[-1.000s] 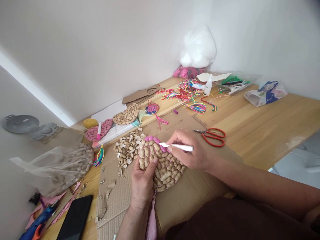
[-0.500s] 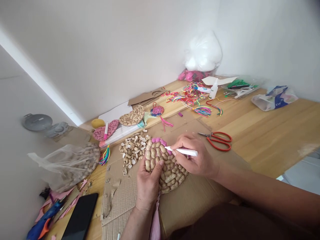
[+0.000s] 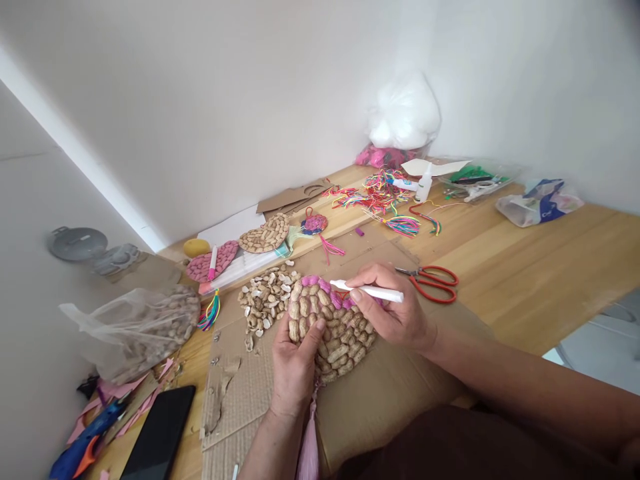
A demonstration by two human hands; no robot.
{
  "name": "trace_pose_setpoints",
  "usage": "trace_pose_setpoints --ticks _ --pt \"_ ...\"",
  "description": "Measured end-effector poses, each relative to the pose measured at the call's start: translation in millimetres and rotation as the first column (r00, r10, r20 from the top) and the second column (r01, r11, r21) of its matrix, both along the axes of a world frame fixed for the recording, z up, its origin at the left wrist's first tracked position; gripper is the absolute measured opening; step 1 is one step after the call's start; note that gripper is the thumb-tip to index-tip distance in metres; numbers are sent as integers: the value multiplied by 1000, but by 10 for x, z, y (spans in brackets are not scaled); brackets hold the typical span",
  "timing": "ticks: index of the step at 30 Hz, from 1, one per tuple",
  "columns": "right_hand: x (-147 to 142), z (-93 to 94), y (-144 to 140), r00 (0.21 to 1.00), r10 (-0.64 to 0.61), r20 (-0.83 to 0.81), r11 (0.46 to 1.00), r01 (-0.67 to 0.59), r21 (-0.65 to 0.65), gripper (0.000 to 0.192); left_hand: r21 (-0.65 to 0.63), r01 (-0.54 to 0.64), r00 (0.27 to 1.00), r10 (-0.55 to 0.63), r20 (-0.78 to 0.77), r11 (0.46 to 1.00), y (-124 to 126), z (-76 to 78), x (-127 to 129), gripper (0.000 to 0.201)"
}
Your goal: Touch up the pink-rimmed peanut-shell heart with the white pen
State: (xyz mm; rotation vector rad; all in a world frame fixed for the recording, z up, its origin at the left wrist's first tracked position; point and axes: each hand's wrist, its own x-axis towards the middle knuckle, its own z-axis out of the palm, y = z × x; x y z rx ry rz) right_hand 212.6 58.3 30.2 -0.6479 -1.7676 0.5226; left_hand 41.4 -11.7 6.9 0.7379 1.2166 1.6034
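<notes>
Left hand: your left hand (image 3: 296, 363) clasped the near-left edge of the peanut-shell disc (image 3: 333, 330), thumb laid over the top shells, fingers hidden beneath.
Right hand: your right hand (image 3: 387, 313) was closed around the white marker (image 3: 373, 291) in a writing hold, heel resting on the disc's right side.
Marker tip: it pointed left of your right-hand grip and met the pink-coloured shells along the disc's far rim.
Peanut-shell disc: it lay between your two hands on the cardboard sheet (image 3: 380, 400); most shells were bare tan, only the far band was pink.
Pink tassel (image 3: 306, 447): it hung from the disc's near edge, just below your left wrist.
Loose shell pile (image 3: 265, 300): it lay just left of the disc, beyond your left-hand grip.
Red-handled scissors (image 3: 430, 281): they lay closed on the cardboard, just right of the marker's rear end.
Bag of peanuts (image 3: 135, 327): the clear bag lay well to the left of your left hand.
Finished pieces: a pink heart (image 3: 206, 262) and a tan heart (image 3: 265, 233) lay beyond the loose shells, far from both grips.
Coloured threads (image 3: 383, 193): they were tangled on the wooden table (image 3: 540, 260) well beyond your right hand, beside a small glue bottle (image 3: 425, 183).
Black phone (image 3: 160, 433): it lay near-left of your left forearm, next to a blue glue gun (image 3: 85, 443).
</notes>
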Motion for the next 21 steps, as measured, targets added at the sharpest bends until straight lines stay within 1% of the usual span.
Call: trace_pose_setpoints --ticks 3,7,12,17,21 --pt "-23 36 -16 1000 -20 19 999 19 26 9 1 27 1000 -27 -12 1000 0 -36 -33 67" --pt "-70 102 -46 995 -54 84 991 43 126 10 9 55 997 -54 -57 998 -7 -66 -65 66" --pt "-135 127 -92 972 -95 213 961 34 274 11 24 23 979 -18 -205 999 -33 -37 -59 55" --pt "-202 72 -122 924 -182 336 927 48 371 11 59 -6 943 25 -331 998 -48 -24 -54 48" --pt "-262 106 -182 851 -267 453 909 65 412 9 78 10 925 20 -379 997 -41 -54 -67 38"
